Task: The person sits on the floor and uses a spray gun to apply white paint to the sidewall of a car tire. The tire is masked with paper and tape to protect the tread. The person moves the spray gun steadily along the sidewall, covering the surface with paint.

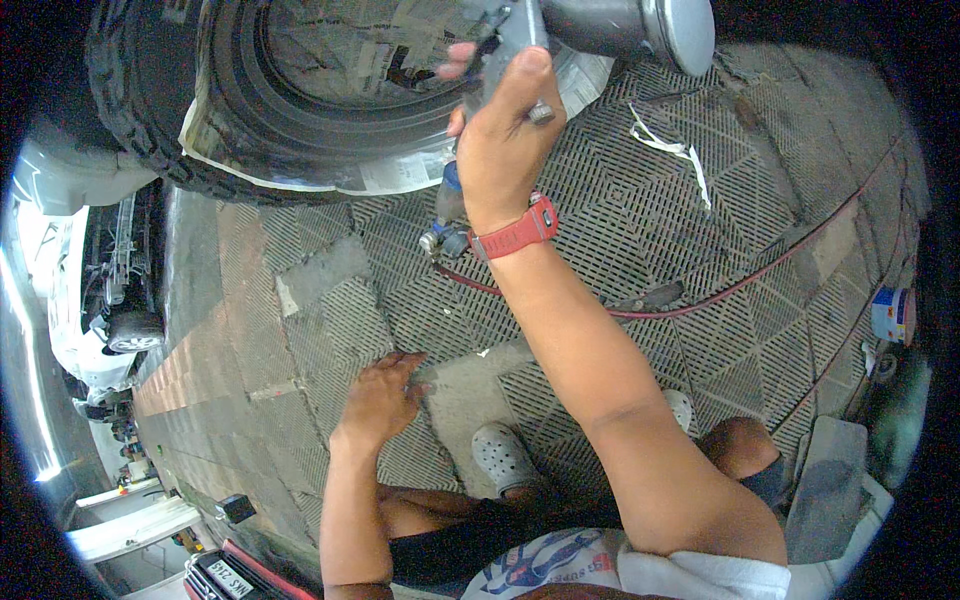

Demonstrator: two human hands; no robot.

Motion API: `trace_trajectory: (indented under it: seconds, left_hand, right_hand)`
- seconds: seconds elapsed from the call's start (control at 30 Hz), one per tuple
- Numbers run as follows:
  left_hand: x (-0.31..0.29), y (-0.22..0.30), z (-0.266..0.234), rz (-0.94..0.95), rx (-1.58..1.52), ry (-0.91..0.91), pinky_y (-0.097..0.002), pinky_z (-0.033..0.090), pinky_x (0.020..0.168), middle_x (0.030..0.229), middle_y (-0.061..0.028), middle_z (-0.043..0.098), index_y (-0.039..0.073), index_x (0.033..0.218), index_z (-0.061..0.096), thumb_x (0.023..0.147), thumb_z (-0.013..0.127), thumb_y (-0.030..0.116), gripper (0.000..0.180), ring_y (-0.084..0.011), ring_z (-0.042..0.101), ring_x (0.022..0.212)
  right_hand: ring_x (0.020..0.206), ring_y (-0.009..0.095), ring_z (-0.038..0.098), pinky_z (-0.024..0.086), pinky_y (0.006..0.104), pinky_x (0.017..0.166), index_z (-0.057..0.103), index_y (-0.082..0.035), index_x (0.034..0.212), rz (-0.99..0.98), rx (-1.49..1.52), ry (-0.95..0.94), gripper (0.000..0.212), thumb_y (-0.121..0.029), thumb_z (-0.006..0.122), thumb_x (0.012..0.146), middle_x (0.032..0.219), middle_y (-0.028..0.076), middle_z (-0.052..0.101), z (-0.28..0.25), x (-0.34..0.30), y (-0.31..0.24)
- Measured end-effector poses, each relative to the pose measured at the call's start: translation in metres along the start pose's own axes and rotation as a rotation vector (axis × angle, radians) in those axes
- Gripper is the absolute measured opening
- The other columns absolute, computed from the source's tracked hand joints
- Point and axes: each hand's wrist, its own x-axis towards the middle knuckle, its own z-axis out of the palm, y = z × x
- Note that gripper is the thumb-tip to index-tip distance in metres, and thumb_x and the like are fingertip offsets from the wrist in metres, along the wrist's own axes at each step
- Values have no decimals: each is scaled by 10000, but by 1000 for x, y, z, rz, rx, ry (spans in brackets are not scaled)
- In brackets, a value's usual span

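Observation:
My right hand [508,140], with a red watch on its wrist, is wrapped round a spray gun [520,40] at the top of the view. A dark grey cup [640,28] with a rounded pale end sticks out from the gun to the right. Just beyond the hand is a dark wheel rim [300,135], with newspaper [340,45] over its middle and paper sheets [385,172] between rim and tyre [130,110]. Lower left, my left hand [380,400] hangs relaxed above the floor, fingers loosely stretched and holding nothing.
A red hose [740,295] runs from below the gun across the slotted floor mats [560,240] to the right. White strips [672,148] lie on the mats. A white-and-blue bucket [893,315] stands at the right edge. Parked vehicles [235,578] show at the left and lower left.

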Motion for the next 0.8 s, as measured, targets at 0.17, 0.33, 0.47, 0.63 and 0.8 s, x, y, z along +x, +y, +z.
trace_trajectory:
  seconds: [0.17, 0.33, 0.47, 0.63, 0.8]
  left_hand:
    - [-4, -3, -1, 25, -10, 2, -504, 532, 1124, 1404, -212, 708, 125, 1461, 668, 1005, 727, 260, 480, -421, 673, 1287]
    - [-6, -4, 6, 23, 53, 30, -508, 538, 1115, 1389, -219, 712, 119, 1468, 654, 1001, 730, 252, 491, -421, 673, 1288]
    - [-3, 9, -5, -52, 10, -68, -506, 497, 1187, 1495, -219, 655, 99, 1472, 643, 1043, 703, 286, 471, -425, 613, 1387]
    - [-8, 5, -3, 2, 3, 0, -505, 529, 1135, 1398, -213, 697, 93, 1448, 663, 996, 729, 240, 480, -419, 659, 1310]
    - [-4, 9, -3, 22, 8, 29, -502, 547, 1106, 1346, -215, 721, 76, 1422, 680, 966, 747, 199, 477, -420, 687, 1258]
  right_hand:
    - [778, 188, 705, 539, 344, 723, 653, 0, 1090, 125, -51, 220, 538, -476, 426, 1199, 923, 84, 750, -19, 4, 8]
    - [860, 195, 713, 530, 350, 725, 671, 6, 1155, 210, -109, 386, 568, -497, 411, 1200, 1031, 105, 763, -41, -8, 18]
    - [867, 198, 710, 524, 357, 736, 678, 0, 1147, 188, -117, 379, 580, -511, 406, 1198, 983, 91, 746, -42, -5, 10]
    - [697, 146, 658, 491, 308, 610, 683, -12, 1097, 67, -24, 233, 565, -507, 428, 1191, 878, 47, 727, -22, 4, -7]
    - [866, 177, 753, 533, 271, 538, 660, 6, 1179, 0, -42, -17, 699, -615, 339, 1176, 1039, 106, 778, -11, -11, -26]
